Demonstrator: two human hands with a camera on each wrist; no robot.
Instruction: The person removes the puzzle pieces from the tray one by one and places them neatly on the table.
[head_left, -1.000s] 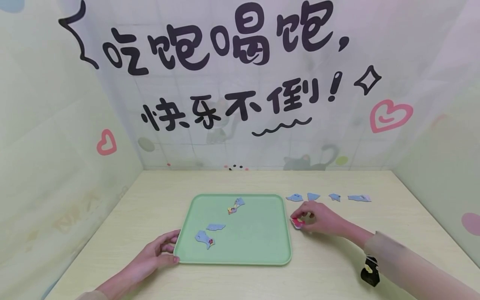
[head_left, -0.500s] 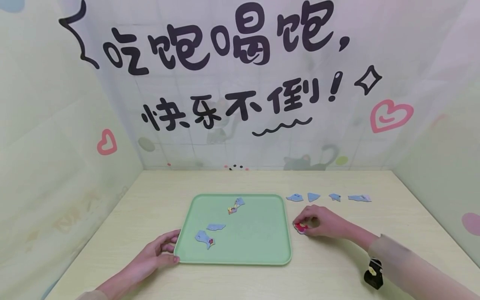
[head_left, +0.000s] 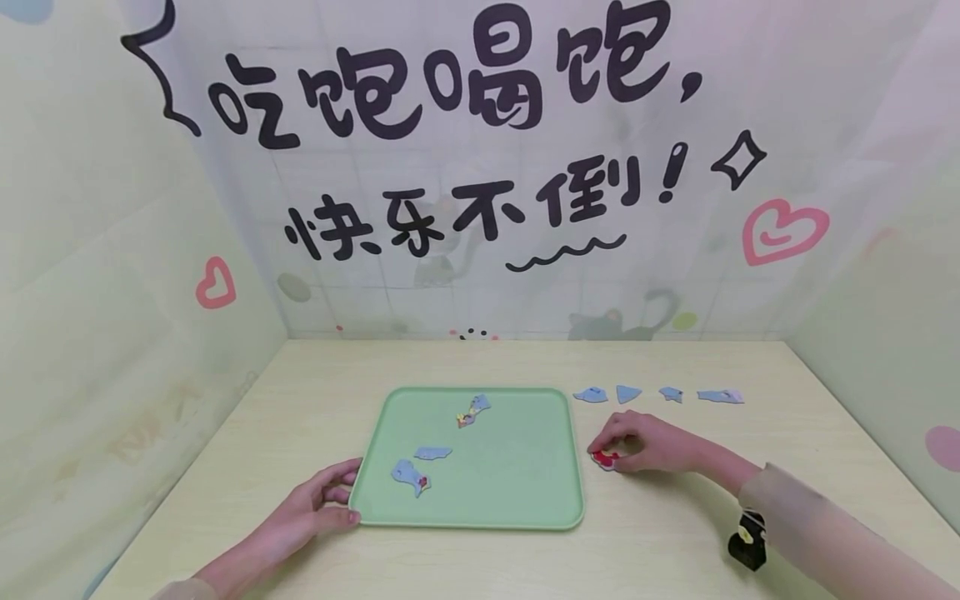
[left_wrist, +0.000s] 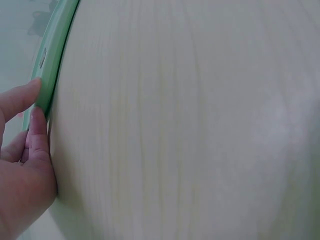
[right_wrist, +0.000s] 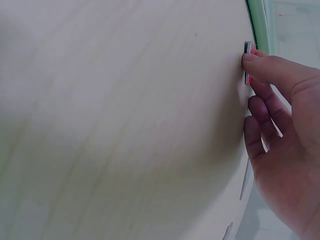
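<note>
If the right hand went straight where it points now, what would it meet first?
Probably the green tray, at its right rim, just beyond the red puzzle piece in the right hand; height is unclear.

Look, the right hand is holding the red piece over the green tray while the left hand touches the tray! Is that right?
Not quite: in the head view, the right hand holds the red piece beside the green tray, not over it. The left hand does touch it.

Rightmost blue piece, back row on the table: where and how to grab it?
I'd pinch the rightmost piece at mid-length by its long edges, from above: it lies flat, looks long and narrow, and sits apart from its neighbour.
</note>
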